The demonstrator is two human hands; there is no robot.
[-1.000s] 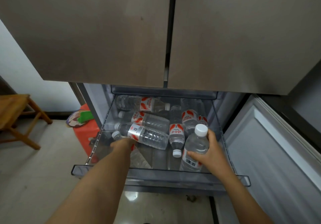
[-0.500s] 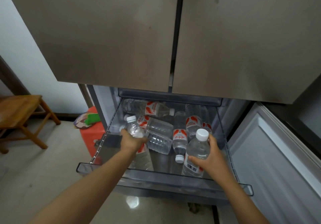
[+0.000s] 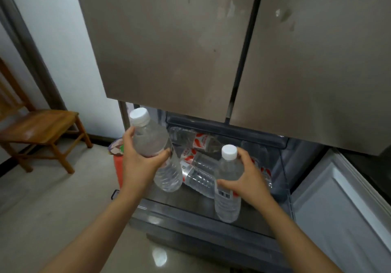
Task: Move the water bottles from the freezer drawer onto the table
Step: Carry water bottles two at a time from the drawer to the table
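Holding one bottle [image 3: 149, 140] in left hand [image 3: 140, 164], second bottle [image 3: 227, 190] in right hand [image 3: 248, 180], centre frame, caps up over the drawer [image 3: 190, 216]; likely to carry both at once.

The clear plastic freezer drawer [image 3: 179, 214] stands pulled out below two closed grey-brown metal fridge doors [image 3: 179, 50]; on its bottom lie several clear plastic water bottles with red-and-white labels [image 3: 190, 154], all on their sides and crowded together; the rear bottle [image 3: 201, 142] lies crosswise near the back wall; the front bottle [image 3: 200, 180] slants nearer the front; more lie half hidden toward the right wall; the glossy beige tiled floor [image 3: 53, 205] carries a brown wooden chair [image 3: 40, 127] at the left and an orange-red object [image 3: 118, 167] just beside the drawer's left wall.
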